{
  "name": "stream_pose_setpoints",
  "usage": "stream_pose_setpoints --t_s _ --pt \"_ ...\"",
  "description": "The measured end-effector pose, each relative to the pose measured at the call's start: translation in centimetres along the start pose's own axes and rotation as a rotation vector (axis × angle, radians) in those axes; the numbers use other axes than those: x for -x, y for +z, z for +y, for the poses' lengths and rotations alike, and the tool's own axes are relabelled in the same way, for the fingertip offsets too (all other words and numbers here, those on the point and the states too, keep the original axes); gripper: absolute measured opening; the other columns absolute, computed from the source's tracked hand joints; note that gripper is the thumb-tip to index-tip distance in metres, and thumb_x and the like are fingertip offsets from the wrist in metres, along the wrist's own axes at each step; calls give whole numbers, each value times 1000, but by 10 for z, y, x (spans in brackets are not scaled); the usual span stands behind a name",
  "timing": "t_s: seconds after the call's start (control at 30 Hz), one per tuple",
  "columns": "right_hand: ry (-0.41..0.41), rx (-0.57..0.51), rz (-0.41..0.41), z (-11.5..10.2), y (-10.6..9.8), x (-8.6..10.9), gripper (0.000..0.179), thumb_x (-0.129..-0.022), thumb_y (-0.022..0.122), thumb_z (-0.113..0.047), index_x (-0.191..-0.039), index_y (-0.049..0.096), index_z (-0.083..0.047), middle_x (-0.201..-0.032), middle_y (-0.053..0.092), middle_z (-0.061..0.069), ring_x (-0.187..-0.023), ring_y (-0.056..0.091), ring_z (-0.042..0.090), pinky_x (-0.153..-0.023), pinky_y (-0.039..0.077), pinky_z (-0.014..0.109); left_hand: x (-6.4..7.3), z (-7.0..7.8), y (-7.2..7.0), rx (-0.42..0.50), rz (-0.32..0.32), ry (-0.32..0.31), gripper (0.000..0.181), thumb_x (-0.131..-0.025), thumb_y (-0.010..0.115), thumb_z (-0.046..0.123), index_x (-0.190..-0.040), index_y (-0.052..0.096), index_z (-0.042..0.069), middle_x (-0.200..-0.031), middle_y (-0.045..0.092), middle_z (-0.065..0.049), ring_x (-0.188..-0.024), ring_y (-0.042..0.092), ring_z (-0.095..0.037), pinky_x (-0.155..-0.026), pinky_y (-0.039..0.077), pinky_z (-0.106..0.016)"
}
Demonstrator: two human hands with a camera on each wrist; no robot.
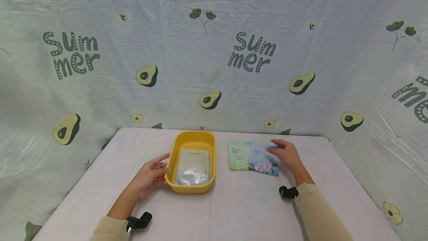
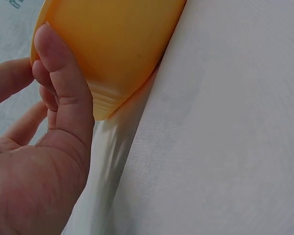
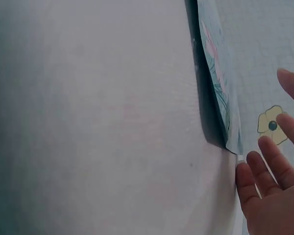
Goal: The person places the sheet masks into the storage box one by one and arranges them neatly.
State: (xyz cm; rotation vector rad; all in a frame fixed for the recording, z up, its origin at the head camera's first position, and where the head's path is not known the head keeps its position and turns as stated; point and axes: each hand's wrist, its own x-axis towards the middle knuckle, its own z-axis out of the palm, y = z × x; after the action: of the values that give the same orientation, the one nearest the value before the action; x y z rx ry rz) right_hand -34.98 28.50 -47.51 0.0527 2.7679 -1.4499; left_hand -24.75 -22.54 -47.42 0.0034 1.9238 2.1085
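A yellow plastic tray (image 1: pixel 191 135) stands on the table, with a pale silver pouch (image 1: pixel 193 168) lying inside it. At the tray's left side my left hand (image 1: pixel 149 177) holds the rim; in the left wrist view its fingers (image 2: pixel 63 93) bend up against the outer wall. To the right of the tray lie two flat sachets, a green one (image 1: pixel 239 154) partly covered by a blue floral one (image 1: pixel 264 161). My right hand (image 1: pixel 285 155) hovers at the blue sachet's right edge, fingers spread and slightly bent. In the right wrist view its fingertips are close to the sachet's corner.
A white cloth covers the table (image 1: pixel 240 211). Behind and beside it hangs a pale curtain (image 1: pixel 187 55) printed with avocados and lettering. Each wrist wears a small black camera, one at the left cuff (image 1: pixel 139 221) and one at the right cuff (image 1: pixel 288 192).
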Motion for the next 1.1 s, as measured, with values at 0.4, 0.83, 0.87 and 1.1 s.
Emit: stream_pose_setpoints --t_s 0.4,0.83,0.87,1.1 --pt "61 72 24 -1 0 -4 65 -94 74 -36 -146 53 -4 -150 51 23 -138 45 41 -115 41 56 -1 1 0 12 -5 9 73 -99 63 8 -162 27 10 -107 60 -2 -76 67 -11 -68 61 -23" --pt "81 143 -32 5 -1 -12 68 -92 76 -33 -147 51 -1 -149 48 27 -134 46 43 -115 40 58 -1 1 -1 4 4 -11 71 -100 63 9 -162 28 12 -107 60 -2 -78 67 -12 -71 62 -24" --pt "84 149 -35 4 -1 -12 68 -92 76 -33 -147 51 -1 -149 48 27 -134 46 43 -115 40 58 -1 1 -1 1 6 -12 71 -101 63 9 -162 28 12 -108 60 -2 -78 67 -12 -71 62 -24" --pt "125 145 -49 1 3 -11 70 -90 79 -30 -147 51 -2 -149 46 28 -134 45 43 -118 37 59 0 1 -1 7 -5 -10 71 -101 62 8 -162 27 11 -107 60 -2 -78 66 -12 -71 62 -24"
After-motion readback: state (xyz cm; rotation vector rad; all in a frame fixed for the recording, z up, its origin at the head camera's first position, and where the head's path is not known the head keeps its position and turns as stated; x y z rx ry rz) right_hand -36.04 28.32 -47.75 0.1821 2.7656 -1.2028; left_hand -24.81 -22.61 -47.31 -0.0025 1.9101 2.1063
